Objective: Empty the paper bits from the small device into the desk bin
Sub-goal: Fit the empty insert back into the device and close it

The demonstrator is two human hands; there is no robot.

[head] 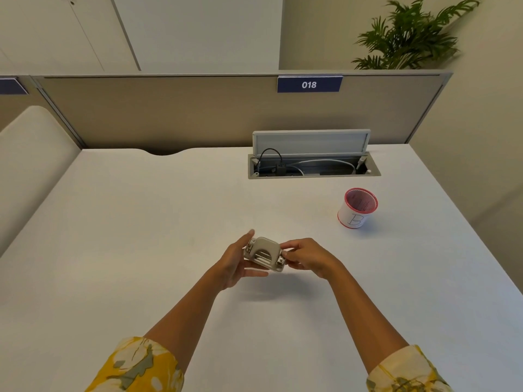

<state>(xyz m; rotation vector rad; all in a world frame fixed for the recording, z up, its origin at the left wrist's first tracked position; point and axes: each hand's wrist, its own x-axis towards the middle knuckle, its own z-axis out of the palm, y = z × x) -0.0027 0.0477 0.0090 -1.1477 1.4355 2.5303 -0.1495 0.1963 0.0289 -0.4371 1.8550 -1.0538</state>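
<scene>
Small grey hole punch [263, 253] held above the white bench [141, 222], between both hands, its shadow on the bench surface below it. Left hand [236, 261] cups the punch's left end: thumb up along the far left corner, fingers curled under the base, one finger stretched out beneath toward the right. Right hand [307, 257] pinches the punch's right end, fingertips closed on the edge of the base there. Punch is tilted, arched lever facing the camera, metal fittings visible at both ends; whether the base tray is open or shut cannot be told. No paper bits visible on the bench around it. Taking the punch as landmark: desk bin [357, 208], a small white cup with a red rim and a handwritten letter on its side, stands upright on the bench well to the punch's right and farther from the person, well apart from both hands. Bin interior shows reddish lines; contents not resolvable. Beyond the punch, farther back, a cable well [314, 166] is set into the bench with its lid raised, holding a black cable with plug and a white cable. Behind that, a beige partition with a blue label [309, 84] reading 018. Both forearms bare, yellow patterned sleeves [135, 366] at the near edge.
</scene>
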